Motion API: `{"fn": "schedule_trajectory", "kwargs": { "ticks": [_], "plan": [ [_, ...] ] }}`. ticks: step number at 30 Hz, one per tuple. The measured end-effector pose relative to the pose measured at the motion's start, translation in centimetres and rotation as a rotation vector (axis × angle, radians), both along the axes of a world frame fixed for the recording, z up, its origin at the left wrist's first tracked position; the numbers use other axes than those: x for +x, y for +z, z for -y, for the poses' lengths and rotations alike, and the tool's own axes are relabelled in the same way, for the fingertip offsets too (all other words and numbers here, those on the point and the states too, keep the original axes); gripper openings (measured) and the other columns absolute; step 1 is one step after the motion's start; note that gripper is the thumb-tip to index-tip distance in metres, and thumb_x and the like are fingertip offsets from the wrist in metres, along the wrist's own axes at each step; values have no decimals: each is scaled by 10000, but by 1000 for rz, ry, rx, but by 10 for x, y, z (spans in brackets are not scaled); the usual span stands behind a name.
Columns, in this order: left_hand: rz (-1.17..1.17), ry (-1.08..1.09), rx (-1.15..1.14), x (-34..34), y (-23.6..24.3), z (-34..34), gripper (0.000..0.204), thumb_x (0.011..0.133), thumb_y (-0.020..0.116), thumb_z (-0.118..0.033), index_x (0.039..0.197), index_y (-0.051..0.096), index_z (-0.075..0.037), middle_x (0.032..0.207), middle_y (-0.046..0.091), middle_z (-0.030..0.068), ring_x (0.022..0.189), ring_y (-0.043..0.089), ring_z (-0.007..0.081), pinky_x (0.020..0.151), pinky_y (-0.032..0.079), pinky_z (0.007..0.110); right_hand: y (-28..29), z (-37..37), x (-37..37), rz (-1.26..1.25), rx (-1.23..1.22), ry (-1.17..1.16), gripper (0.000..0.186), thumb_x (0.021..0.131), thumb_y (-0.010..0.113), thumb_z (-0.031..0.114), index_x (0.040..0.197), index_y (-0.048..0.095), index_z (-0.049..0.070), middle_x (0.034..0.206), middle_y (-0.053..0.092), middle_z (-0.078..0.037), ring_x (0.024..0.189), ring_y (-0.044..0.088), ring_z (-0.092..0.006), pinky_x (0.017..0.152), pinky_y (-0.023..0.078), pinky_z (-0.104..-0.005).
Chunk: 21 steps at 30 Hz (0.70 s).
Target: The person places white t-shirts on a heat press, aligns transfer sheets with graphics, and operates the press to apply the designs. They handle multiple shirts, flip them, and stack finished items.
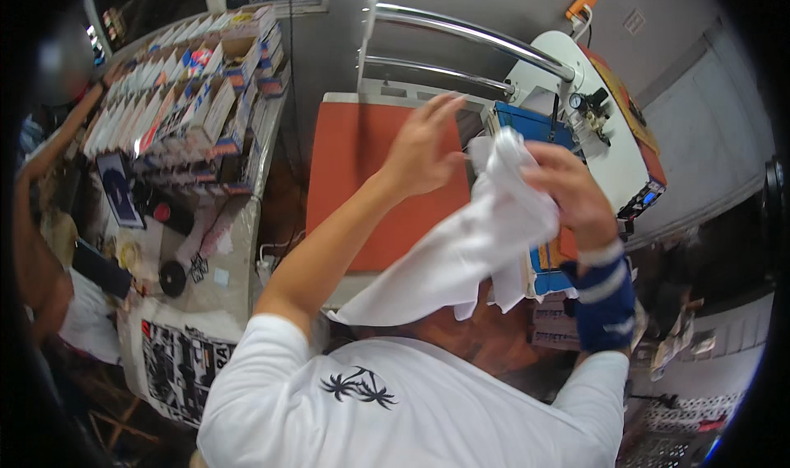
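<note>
A bunched white cloth (461, 242) hangs from my right hand (572, 190), whose fingers are closed on its upper end; the folds hide whether it is a garment. Its long tail trails down to the left, past the front edge of an orange-red flat pad (346, 184). Over that pad my left hand (421, 149) is raised with fingers stretched and thumb apart, holding nothing. It is left of the cloth's upper end and does not seem to touch it. Both hands are slightly blurred.
Chrome bars (469, 36) run behind the pad to a white machine (621, 131) with a gauge. Blue flat stock (539, 127) stands right of the pad. Boxes of upright sleeves (164, 110) crowd the left table (230, 246). At far left, another person's arm (62, 131) reaches toward them.
</note>
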<state>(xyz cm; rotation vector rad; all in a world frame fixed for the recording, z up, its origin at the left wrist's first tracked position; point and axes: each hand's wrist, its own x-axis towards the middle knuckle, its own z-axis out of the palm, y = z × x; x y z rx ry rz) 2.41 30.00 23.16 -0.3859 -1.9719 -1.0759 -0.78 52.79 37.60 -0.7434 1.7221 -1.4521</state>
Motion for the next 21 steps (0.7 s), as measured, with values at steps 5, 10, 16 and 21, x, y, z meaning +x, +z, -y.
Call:
{"fn": "schedule_trajectory", "kwargs": {
  "ticks": [5, 10, 16, 21],
  "plan": [
    [190, -538, -453, 11, 21, -91, 310, 682, 849, -168, 963, 772, -65, 1378, 606, 156, 1491, 308, 398, 1200, 139, 662, 132, -36, 125, -1018, 162, 781, 426, 721, 887, 224, 1035, 671, 36, 821, 697, -54, 628, 663, -228, 612, 504, -309],
    [471, -1073, 282, 103, -18, -52, 241, 809, 819, -235, 881, 705, -35, 881, 700, 38, 724, 576, 200, 627, 458, 375, 143, -195, 201, -1321, 478, -461, 230, 826, 738, 117, 998, 651, -10, 930, 677, -85, 848, 638, -180, 796, 483, -310],
    [1285, -874, -315, 219, -37, -10, 576, 901, 709, -541, 1162, 708, -28, 1066, 730, 189, 1001, 694, 297, 865, 548, 401, 24, -209, 155, -1065, 369, -574, 265, 849, 561, -138, 1066, 671, -34, 991, 664, -61, 940, 609, -127, 872, 463, -247],
    [1182, -645, -96, 277, -63, 42, 547, 900, 758, -452, 1201, 674, -3, 1084, 724, 144, 1008, 672, 240, 890, 522, 385, -39, -185, 138, -882, 347, -566, 175, 866, 650, -96, 1019, 691, -22, 906, 664, -23, 834, 613, -99, 777, 482, -238]
  ]
}}
